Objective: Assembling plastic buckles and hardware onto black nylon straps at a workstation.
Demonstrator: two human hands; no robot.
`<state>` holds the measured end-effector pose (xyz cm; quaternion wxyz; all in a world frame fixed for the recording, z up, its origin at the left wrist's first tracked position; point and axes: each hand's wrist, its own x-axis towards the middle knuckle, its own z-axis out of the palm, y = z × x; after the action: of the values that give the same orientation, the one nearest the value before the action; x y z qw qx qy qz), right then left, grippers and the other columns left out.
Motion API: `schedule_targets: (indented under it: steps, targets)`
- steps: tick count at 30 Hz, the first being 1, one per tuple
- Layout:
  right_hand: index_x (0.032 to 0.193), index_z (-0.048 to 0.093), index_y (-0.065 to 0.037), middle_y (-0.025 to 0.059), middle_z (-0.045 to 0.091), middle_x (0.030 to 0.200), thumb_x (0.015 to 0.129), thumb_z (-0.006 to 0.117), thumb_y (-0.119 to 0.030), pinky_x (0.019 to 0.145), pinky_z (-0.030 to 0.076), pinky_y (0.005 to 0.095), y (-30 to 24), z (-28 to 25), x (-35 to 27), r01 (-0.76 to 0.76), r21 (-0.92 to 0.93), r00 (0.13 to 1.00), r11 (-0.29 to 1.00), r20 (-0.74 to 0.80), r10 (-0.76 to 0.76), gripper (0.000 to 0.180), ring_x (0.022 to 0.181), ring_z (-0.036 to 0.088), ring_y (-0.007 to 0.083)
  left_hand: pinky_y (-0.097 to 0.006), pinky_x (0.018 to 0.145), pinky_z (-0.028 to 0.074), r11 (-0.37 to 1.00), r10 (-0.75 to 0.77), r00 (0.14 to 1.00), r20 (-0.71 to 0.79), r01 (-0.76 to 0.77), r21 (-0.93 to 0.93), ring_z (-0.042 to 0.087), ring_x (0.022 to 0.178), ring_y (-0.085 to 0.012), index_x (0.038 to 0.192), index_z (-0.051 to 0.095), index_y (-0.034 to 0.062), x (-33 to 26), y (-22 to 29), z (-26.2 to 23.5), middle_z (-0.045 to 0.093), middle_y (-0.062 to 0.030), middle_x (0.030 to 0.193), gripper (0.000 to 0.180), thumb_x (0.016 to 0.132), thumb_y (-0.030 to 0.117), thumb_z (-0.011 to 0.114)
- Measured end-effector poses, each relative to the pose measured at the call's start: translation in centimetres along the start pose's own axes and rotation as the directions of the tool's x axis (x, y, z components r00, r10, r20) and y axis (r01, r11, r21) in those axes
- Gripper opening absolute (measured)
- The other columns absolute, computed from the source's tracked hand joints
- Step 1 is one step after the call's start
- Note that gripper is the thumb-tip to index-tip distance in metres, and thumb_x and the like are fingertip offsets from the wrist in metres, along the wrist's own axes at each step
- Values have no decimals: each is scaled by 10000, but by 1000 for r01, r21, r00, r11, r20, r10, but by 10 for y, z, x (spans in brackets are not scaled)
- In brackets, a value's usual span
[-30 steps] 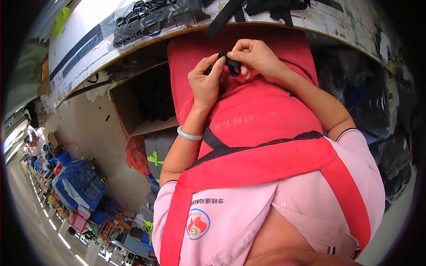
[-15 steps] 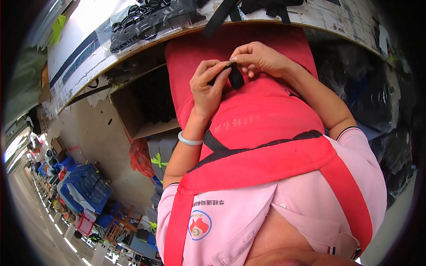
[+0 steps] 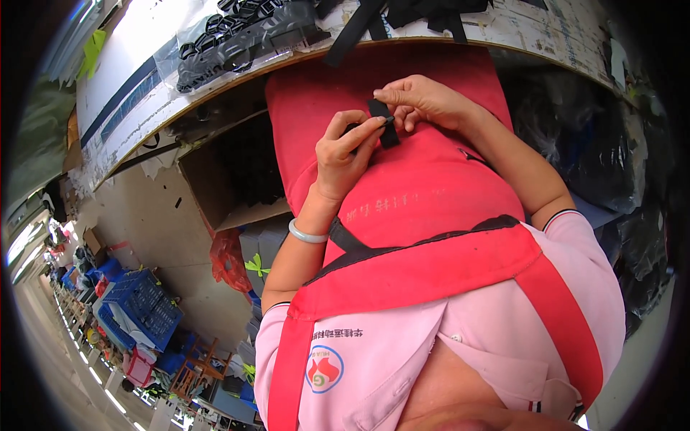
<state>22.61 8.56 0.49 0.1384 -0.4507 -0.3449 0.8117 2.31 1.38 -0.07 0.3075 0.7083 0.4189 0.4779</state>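
Note:
A short piece of black webbing strap point(image 3: 390, 136) is held up over the red apron point(image 3: 431, 179) on my lap. My left hand point(image 3: 346, 151), with a pale bangle at its wrist, pinches the strap between thumb and fingertips, and a dark bit also shows behind those fingers. On the other side, my right hand point(image 3: 425, 102) has thumb and forefinger pressed together at the strap's upper end, its other fingers curled beside it. Exactly how the strap is folded between the hands is too small to tell.
Ahead is a worn white worktable point(image 3: 532, 54). On it lie a clear bag of black buckles point(image 3: 241, 43) and loose black straps point(image 3: 431, 16). An open cardboard box point(image 3: 208, 176) stands below to the left; dark plastic bags point(image 3: 604, 158) sit under the right side. Blue crates point(image 3: 147, 305) stand farther left.
My left hand has shifted slightly right and down along the strap. The strap, earlier looped below the fingers, now hangs straighter, its upper end visible between my hands.

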Motion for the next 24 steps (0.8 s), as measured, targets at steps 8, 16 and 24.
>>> schedule_targets:
  steps: [8, 16, 24]
  targets:
    - [946, 658, -32, -9, 618, 726, 919, 657, -279, 563, 490, 188, 8, 3, 7, 192, -174, 979, 966, -27, -200, 249, 625, 584, 48, -289, 596, 503, 996, -81, 997, 16, 81, -38, 620, 722, -188, 998, 705, 55, -3, -2, 1, 603, -84, 885, 246, 770, -36, 728]
    - [947, 688, -14, 3, 621, 730, 947, 604, -262, 569, 487, 220, -7, 6, -3, 183, -453, 982, 872, 119, -145, 261, 647, 576, 58, -261, 605, 487, 999, -33, 999, -9, 33, -33, 609, 730, -159, 989, 707, 38, -4, -4, 2, 614, -74, 869, 237, 774, -58, 722]
    - [922, 641, -24, -4, 590, 684, 957, 570, -222, 532, 474, 211, 9, -2, 14, 289, -451, 918, 844, -120, -378, 213, 609, 554, 54, -260, 632, 498, 988, -127, 991, 41, 130, -78, 630, 737, -163, 965, 711, 36, -3, -4, 4, 633, -79, 871, 180, 802, -40, 702]
